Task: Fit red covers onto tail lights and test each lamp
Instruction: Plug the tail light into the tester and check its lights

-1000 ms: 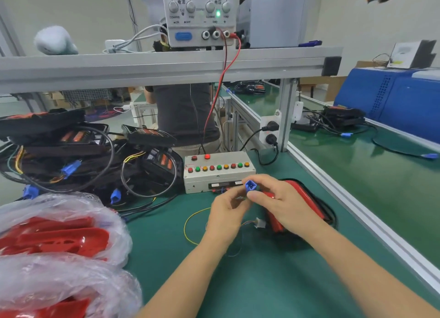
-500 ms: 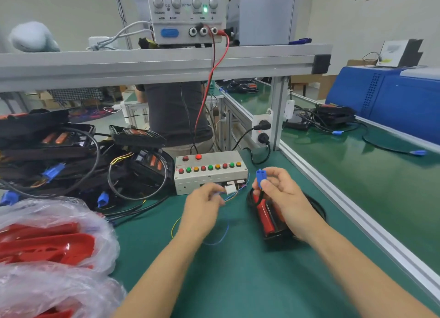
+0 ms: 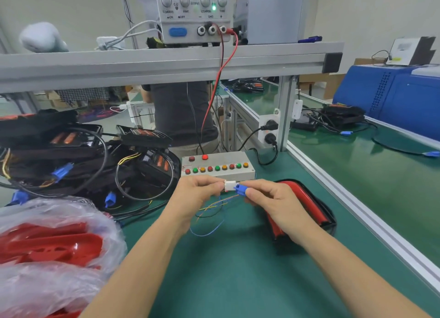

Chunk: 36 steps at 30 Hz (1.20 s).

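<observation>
Tail light, red cover on, lies on green surface at 3 o'clock from hands, partly under right wrist. Going left to right: bagged red covers at 9 o'clock; left hand, grip pinching white connector; right hand, grip pinching blue connector, the two plugs touching. Button box at 12 o'clock, just behind hands.
</observation>
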### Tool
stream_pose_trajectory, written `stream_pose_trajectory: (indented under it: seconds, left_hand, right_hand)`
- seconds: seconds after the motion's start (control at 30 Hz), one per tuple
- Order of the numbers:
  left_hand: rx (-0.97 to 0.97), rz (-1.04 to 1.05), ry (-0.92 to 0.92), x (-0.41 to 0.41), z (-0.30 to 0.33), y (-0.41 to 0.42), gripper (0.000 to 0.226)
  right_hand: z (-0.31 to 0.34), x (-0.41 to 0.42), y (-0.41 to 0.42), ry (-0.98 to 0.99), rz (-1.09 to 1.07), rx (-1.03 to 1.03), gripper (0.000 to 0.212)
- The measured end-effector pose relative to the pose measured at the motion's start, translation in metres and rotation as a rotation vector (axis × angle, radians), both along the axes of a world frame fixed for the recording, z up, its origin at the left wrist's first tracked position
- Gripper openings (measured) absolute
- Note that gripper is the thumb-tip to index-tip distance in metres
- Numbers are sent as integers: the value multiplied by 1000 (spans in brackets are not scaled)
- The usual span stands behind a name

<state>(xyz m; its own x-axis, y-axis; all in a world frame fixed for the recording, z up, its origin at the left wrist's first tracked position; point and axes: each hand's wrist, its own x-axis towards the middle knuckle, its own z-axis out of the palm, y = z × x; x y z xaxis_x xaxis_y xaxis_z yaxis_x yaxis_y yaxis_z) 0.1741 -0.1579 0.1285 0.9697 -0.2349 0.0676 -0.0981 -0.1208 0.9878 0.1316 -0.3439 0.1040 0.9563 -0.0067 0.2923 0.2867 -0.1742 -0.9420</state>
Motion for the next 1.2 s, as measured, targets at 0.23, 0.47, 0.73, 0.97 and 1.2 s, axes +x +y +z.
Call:
stream_pose_trajectory:
  seconds: [0.23,0.47,0.73,0.97,1.2]
  left_hand:
    - [79,-71,57,6,0,8,14]
    - [68,-106,99,8,-8,1,10]
    - [13,-167,333,17,-16,1,9]
    - [244,-297,138,14,-41,7,9]
    - [403,-42,-81,35,-42,13,16]
  right_hand:
    - [1,2,3,-12,-37,-132,24]
    - [0,2,8,-24,-51,-237,15]
    - [-6,3,14,36,-84,-264,13]
    - [22,-13,-28,-105,-473,-750,47]
    - [-7,-35,-98,719,-260,69,55]
